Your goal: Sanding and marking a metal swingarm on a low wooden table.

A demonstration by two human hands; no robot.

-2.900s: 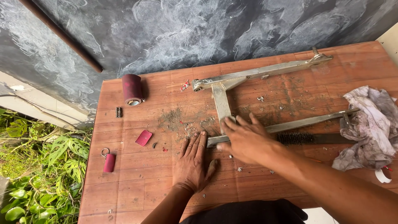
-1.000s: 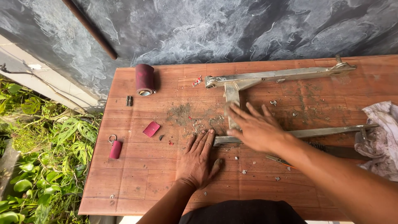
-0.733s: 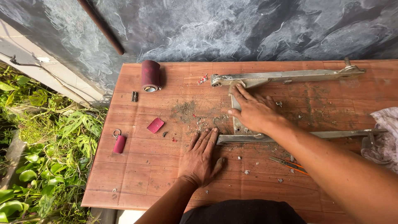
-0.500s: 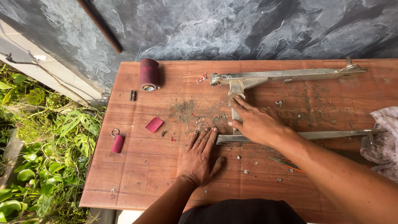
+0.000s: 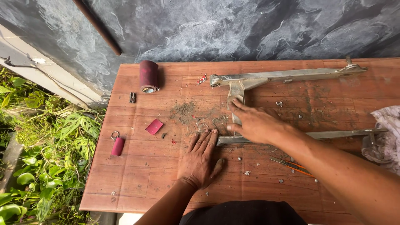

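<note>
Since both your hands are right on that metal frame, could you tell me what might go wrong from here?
1. The left hand lies flat at the metal frame's lower bar end; a slip could pinch fingers.
2. Grit and metal bits under the right hand could scratch skin.
3. The sandpaper roll near the table edge might roll off.

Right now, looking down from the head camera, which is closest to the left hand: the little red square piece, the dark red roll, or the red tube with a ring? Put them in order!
From the left hand, flat on the wooden table:
1. Small red square piece, up and to its left.
2. Red tube with a key ring, farther left near the table's edge.
3. Dark red roll, far off by the wall.
</note>
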